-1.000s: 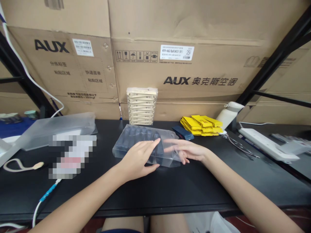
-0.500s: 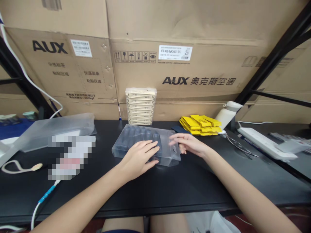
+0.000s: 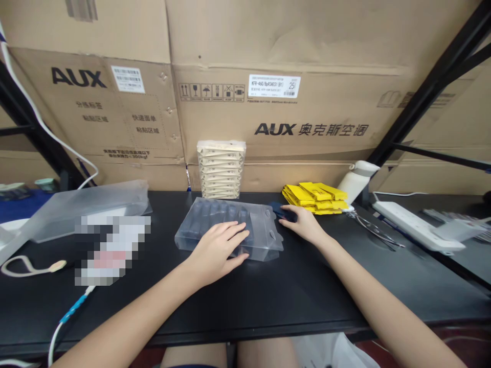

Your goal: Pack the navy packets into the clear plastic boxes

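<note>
A clear plastic box (image 3: 264,230) lies on its side on the black table, its open flap end to the right. Inside is a row of dark, rounded bundles, several of them, whose kind I cannot make out. My left hand (image 3: 222,248) rests on the box, fingers spread across its top and thumb along the front side. Just right of the flaps, my right hand (image 3: 303,225) has its fingers closed on a small dark blue piece (image 3: 279,208) that looks like folded fabric. Part of this piece is hidden behind the fingers.
Behind the box stands a clear pack of cream packets (image 3: 221,171). Yellow packets (image 3: 316,197), a white bottle (image 3: 356,181) and a power strip (image 3: 418,227) are to the right. An empty-looking clear sleeve (image 3: 92,204) and a cable (image 3: 72,306) lie left. Cardboard (image 3: 307,153) lines the back.
My right hand has left the box's flap, moved slightly right and closed on the dark blue piece. The flaps now stand apart. My left hand stays on the box.
</note>
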Motion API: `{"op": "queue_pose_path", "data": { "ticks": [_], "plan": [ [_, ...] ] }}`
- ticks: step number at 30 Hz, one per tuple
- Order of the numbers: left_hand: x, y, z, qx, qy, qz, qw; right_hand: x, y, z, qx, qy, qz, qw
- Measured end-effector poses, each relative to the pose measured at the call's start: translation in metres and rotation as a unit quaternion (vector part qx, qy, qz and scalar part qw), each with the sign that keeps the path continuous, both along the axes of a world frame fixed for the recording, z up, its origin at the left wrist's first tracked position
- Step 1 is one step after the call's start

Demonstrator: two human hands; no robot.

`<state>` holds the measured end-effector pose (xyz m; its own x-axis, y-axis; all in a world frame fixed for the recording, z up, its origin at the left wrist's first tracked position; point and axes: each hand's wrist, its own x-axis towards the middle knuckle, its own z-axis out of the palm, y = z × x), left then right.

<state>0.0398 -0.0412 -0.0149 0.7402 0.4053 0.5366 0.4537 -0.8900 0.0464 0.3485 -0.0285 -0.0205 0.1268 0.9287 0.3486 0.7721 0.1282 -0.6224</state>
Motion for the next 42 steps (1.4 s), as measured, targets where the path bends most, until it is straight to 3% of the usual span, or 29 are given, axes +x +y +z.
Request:
{"op": "queue_pose_path", "data": {
  "ticks": [6, 12, 15, 20, 23, 26, 32, 42],
  "plan": [
    [0.0, 0.0, -0.001, 0.014, -0.005, -0.003, 1.0, 0.006, 0.001, -0.001, 0.013, 0.038, -0.019, 0.999],
    [-0.001, 0.001, -0.001, 0.015, 0.002, -0.004, 1.0, 0.01, 0.005, 0.0, 0.023, 0.177, -0.042, 0.983],
    [-0.002, 0.0, -0.002, 0.015, 0.003, -0.004, 1.0, 0.01, 0.007, 0.003, 0.024, 0.285, -0.064, 0.956],
    [-0.001, 0.001, -0.002, 0.016, 0.005, -0.002, 1.0, 0.008, 0.003, 0.019, -0.041, 0.465, -0.065, 0.882],
    [-0.001, 0.001, -0.002, 0.017, 0.007, -0.001, 1.0, 0.004, -0.003, 0.028, -0.086, 0.529, -0.037, 0.844],
    [-0.001, 0.001, -0.002, 0.017, 0.007, -0.003, 1.0, 0.0, -0.006, 0.03, -0.11, 0.556, -0.029, 0.824],
    [-0.001, 0.001, -0.002, 0.017, 0.007, -0.003, 1.0, -0.006, -0.004, 0.021, -0.123, 0.557, -0.024, 0.821],
    [-0.001, 0.001, -0.001, 0.017, 0.013, -0.001, 1.0, -0.01, -0.009, 0.019, -0.123, 0.544, 0.041, 0.829]
  ]
}}
